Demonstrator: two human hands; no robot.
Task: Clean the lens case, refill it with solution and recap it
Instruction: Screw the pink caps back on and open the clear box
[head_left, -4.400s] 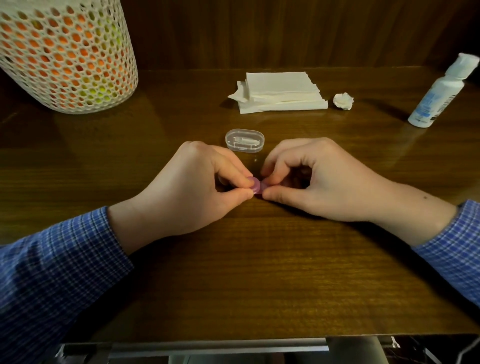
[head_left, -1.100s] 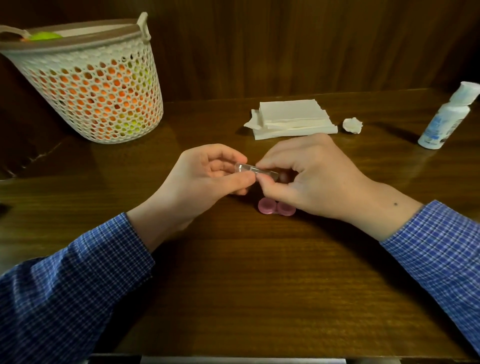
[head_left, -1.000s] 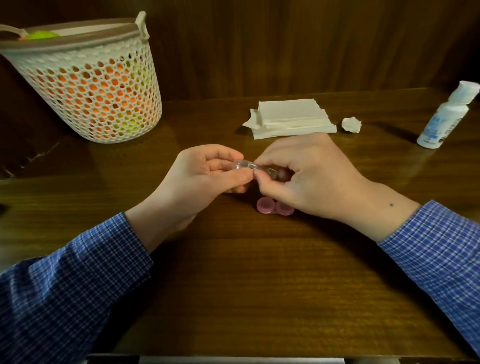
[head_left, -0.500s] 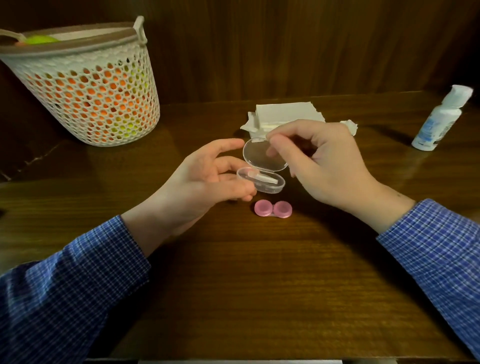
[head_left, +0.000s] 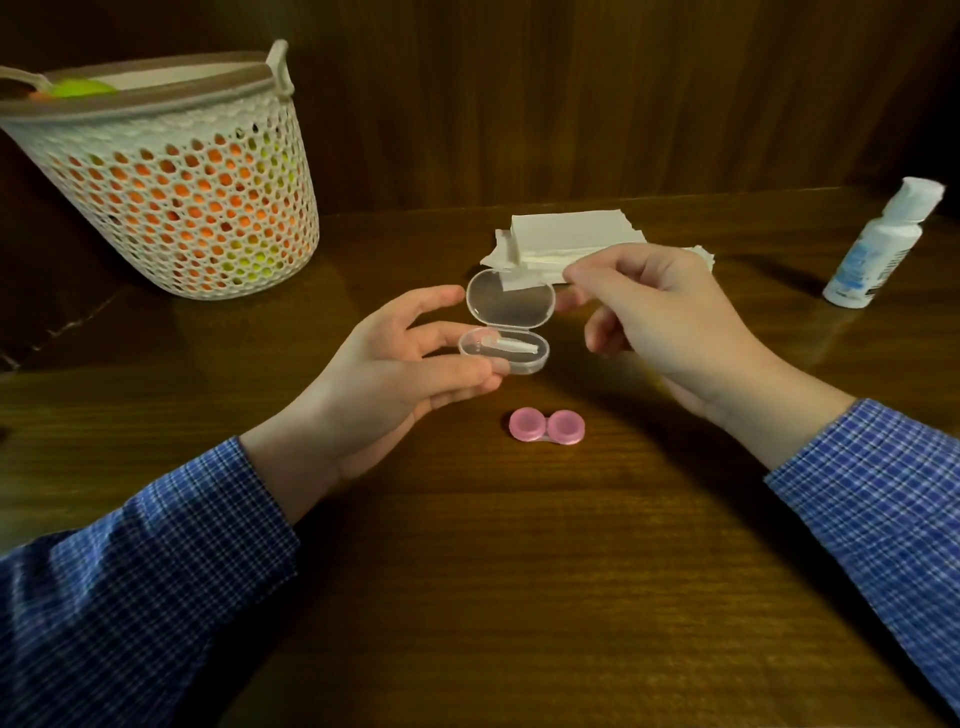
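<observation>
The left hand (head_left: 384, 374) pinches the small clear plastic hinged box (head_left: 505, 353), lid up. The right hand (head_left: 660, 317) hovers beside it, fingers curled, empty. The capped pink lens case (head_left: 546, 426) lies mid-bench (head_left: 519, 571).

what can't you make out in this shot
Head view only:
- Bottle label: too small and blurred to read.
- Crumpled tissue behind the right hand: almost all hidden by it.
- Basket contents: only orange and green show through the mesh; its left side is cut off.
- White piece in the clear box: too blurry to identify.
</observation>
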